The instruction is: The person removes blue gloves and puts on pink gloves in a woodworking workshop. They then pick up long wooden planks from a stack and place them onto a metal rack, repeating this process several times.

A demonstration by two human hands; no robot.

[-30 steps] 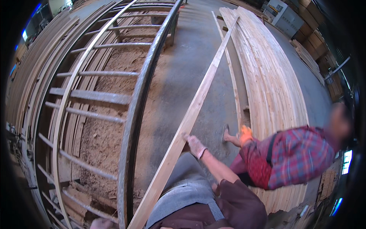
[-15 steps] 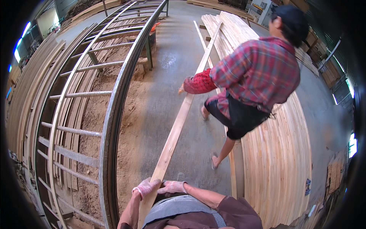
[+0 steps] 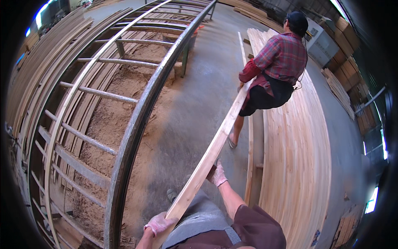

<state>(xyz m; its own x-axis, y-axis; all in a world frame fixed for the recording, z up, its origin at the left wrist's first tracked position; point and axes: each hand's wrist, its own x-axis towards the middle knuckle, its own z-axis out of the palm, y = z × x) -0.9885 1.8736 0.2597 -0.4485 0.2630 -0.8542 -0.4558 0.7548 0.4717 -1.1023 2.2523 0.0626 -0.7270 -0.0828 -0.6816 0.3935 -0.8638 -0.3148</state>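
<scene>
A long pale wooden board (image 3: 207, 162) runs slantwise from my body up to a co-worker (image 3: 282, 66) in a plaid shirt. My left hand (image 3: 161, 223), in a pinkish-white work glove, is closed over the board's near end. Farther along, my right hand (image 3: 216, 174), gloved too with a dark palm, grips the board's right edge; its fingertips are partly hidden behind the wood. The co-worker's red-sleeved arm (image 3: 249, 70) reaches down to the far part of the board, and that hand is only partly visible.
On the left stands a long metal roller frame (image 3: 137, 141) with a pale strip lying along it, over sawdust (image 3: 107, 124). A wide stack of boards (image 3: 294, 157) lies at the right. A narrow strip (image 3: 251, 157) rests beside it. Brown boxes (image 3: 346, 37) are piled at the far right.
My right hand has moved forward along the board, away from my left. The co-worker has moved farther off and now bends at the board's far part. The board has swung toward the right.
</scene>
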